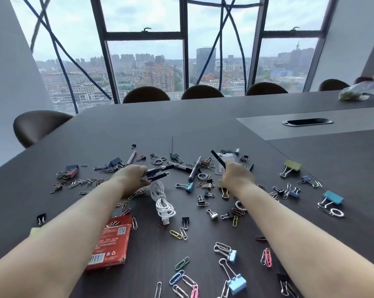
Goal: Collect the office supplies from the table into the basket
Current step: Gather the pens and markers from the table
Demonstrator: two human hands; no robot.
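Binder clips, paper clips and pens lie scattered over the dark table (181,125). My left hand (129,179) grips two black pens (158,172) whose tips point right. My right hand (235,176) holds one black pen (218,159) that slants up to the left. A coiled white cable (162,201) lies between my forearms. A grey marker (195,167) lies between my hands. A red box (111,241) lies under my left forearm. No basket is in view.
Blue binder clips (235,280) and coloured paper clips lie close to the near edge. A clear badge holder (224,162) sits by my right hand. A cable port (306,121) is set in the table far right. Chairs (146,94) line the far edge below the windows.
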